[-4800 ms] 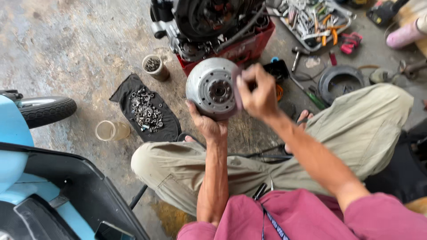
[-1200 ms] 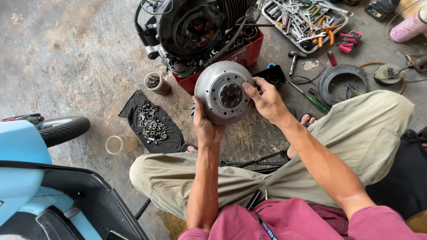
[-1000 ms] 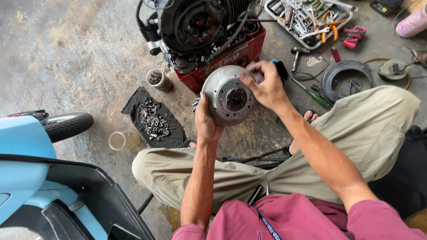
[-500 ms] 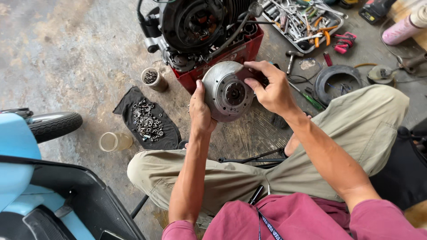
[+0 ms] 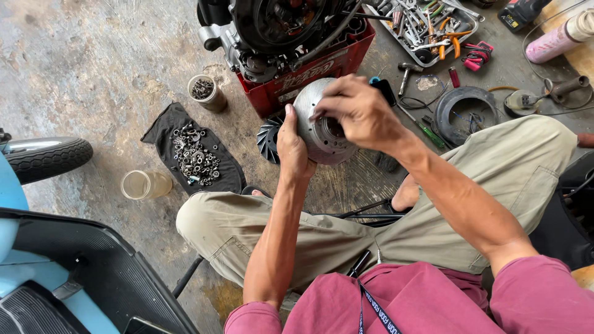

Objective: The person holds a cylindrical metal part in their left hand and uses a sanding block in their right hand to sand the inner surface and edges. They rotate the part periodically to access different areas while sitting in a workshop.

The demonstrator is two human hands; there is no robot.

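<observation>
Round grey metal flywheel drum (image 5: 322,127) is held up over the lap, just in front of the engine on the red crate (image 5: 309,68). Looks heavy, stiff, probably greasy. Left hand (image 5: 292,145) cups its rim, fingers wrapped; right hand (image 5: 359,111) fingers pinch at the hub.

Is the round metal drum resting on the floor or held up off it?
Held up. The left hand cups the drum's side, the right hand covers its front, above the concrete floor.
</observation>
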